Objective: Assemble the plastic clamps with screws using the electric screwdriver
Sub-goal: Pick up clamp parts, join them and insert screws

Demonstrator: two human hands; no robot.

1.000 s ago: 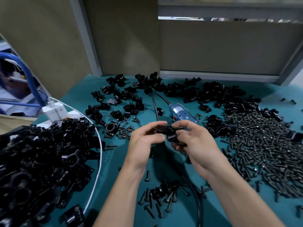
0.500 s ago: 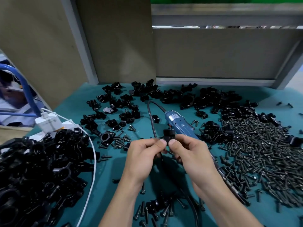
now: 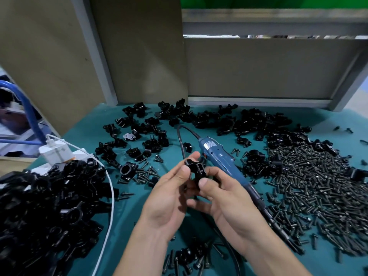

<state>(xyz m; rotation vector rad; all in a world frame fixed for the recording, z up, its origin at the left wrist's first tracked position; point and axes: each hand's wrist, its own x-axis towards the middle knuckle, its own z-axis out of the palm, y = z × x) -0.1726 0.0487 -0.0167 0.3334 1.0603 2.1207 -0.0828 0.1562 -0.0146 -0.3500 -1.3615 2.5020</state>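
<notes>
Fingers (image 3: pixel 184 173) of the left hand (image 3: pixel 169 198) and right hand (image 3: pixel 229 198) pinch 1 black clamp (image 3: pixel 196 168) just beside the screwdriver (image 3: pixel 219 156). It looks light, rigid and smooth, so gripping its flat sides should stop it twisting.

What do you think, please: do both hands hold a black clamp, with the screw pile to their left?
Not quite: in the head view the screw pile lies to their right. The left hand and right hand do hold the clamp.
</notes>
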